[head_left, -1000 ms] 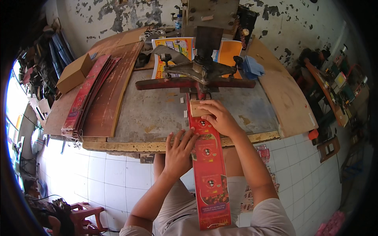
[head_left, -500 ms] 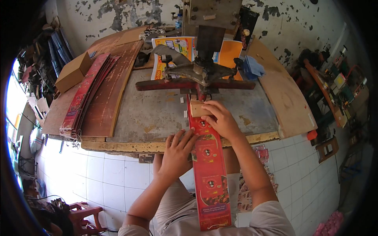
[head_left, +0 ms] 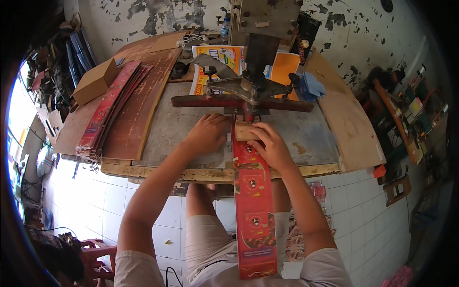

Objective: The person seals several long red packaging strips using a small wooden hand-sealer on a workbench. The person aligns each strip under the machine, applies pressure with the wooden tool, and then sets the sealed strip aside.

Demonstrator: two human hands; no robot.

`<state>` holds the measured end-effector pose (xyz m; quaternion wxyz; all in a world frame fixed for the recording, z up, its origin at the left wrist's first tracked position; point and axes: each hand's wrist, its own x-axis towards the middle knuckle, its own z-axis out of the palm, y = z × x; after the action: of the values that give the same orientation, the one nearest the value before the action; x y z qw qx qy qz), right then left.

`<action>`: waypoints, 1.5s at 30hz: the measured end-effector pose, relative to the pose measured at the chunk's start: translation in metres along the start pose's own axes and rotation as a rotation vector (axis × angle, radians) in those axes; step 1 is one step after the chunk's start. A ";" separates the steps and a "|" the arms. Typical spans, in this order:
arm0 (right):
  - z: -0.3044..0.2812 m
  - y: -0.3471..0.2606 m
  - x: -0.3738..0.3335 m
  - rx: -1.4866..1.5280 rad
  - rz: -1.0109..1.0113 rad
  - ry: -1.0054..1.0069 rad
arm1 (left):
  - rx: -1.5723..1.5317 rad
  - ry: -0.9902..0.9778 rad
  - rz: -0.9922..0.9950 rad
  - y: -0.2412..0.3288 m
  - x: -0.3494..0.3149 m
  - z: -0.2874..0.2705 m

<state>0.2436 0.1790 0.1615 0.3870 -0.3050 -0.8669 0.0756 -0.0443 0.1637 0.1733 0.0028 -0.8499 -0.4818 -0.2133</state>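
Gripping one wooden block (head_left: 245, 133), right hand (head_left: 271, 147), left hand (head_left: 206, 134), hold unclear, one red strip (head_left: 254, 203)

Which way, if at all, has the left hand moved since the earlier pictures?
Yes: forward, away from the person. Judged against the table's front edge, the left hand was across it before and now is beyond it, nearer the metal press.

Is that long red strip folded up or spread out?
Spread out: the red strip runs from the wooden block at the right hand past the table, with no fold showing.
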 end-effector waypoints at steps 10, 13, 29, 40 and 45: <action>-0.001 -0.001 -0.001 0.012 0.023 -0.015 | 0.015 0.018 0.048 -0.005 0.004 0.007; 0.000 -0.001 -0.001 0.019 0.031 -0.020 | 0.055 -0.009 0.041 -0.006 0.004 0.008; 0.000 -0.002 -0.001 0.024 0.028 -0.010 | -0.007 0.015 0.020 -0.006 -0.002 0.008; -0.022 -0.027 -0.039 0.119 -0.022 -0.049 | -0.054 0.164 -0.209 0.062 -0.105 -0.009; -0.080 -0.048 -0.098 0.157 0.079 -0.053 | 0.074 0.352 -0.303 0.089 -0.138 0.014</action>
<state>0.3286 0.0746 0.1729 0.3832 -0.3056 -0.8556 0.1663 -0.0276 0.0061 0.1286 0.0858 -0.7170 -0.6034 -0.3383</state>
